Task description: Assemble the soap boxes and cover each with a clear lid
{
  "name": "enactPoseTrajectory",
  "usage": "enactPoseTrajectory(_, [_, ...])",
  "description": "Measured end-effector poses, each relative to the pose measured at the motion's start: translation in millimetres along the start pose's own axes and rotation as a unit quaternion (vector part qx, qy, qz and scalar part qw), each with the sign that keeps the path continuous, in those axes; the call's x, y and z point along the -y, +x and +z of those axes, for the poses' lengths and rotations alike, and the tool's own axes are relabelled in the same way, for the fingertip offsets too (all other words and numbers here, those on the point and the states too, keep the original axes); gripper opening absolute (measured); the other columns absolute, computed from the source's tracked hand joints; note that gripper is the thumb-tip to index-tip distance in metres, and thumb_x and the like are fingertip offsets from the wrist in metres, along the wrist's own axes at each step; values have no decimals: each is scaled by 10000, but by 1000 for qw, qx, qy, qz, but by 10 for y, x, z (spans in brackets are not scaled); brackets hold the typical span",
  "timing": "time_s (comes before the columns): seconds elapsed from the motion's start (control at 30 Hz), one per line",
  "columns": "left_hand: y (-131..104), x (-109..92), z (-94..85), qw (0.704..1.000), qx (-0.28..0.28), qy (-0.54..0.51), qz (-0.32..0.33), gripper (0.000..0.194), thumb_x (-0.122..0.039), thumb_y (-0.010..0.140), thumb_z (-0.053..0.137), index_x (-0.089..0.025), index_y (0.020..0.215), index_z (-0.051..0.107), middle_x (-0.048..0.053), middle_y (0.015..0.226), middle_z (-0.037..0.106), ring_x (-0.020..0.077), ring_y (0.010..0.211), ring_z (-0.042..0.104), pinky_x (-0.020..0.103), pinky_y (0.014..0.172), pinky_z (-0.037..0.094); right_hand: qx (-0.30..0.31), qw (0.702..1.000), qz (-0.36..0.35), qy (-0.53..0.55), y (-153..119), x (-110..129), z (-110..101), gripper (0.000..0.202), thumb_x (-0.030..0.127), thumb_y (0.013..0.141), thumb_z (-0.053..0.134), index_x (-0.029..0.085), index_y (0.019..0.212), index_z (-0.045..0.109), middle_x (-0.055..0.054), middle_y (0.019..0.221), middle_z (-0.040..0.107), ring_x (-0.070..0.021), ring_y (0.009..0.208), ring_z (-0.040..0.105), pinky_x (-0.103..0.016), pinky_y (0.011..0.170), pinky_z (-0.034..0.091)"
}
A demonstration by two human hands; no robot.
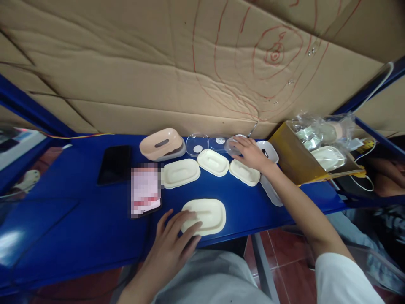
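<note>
Pale sleeve [344, 278] of the right arm is closest, and this arm reaches over the blue tabletop [79, 232] toward its back edge, where the right hand [253, 155] has its fingers curved over a clear lid [232, 147]; I cannot tell whether it grips it. At the front edge, the left hand [172, 238] is loosely open, its fingers spread and touching a cream tray [212, 216] which lies flat there. Behind this tray, three similar cream pieces [213, 162] lie in a row.
</note>
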State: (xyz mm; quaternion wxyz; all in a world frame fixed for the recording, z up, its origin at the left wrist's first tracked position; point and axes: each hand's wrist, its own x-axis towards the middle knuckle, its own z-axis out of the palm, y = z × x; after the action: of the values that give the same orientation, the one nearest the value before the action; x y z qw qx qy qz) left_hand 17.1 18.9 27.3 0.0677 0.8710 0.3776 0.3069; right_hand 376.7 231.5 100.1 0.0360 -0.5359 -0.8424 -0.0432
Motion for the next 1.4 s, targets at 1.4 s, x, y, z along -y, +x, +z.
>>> enactPoseTrajectory(1.4, [-45,93,-26,974,52,-169,-144,574,-285,1081,658,-326,1613,449,125,1681,472,296,1483,583,503,1157,603,-92,971,-19,222,-1474,1344,372,660,501,1081,655,330,1674,423,-150,1672,518,-368,1547,511,-612,1206,509])
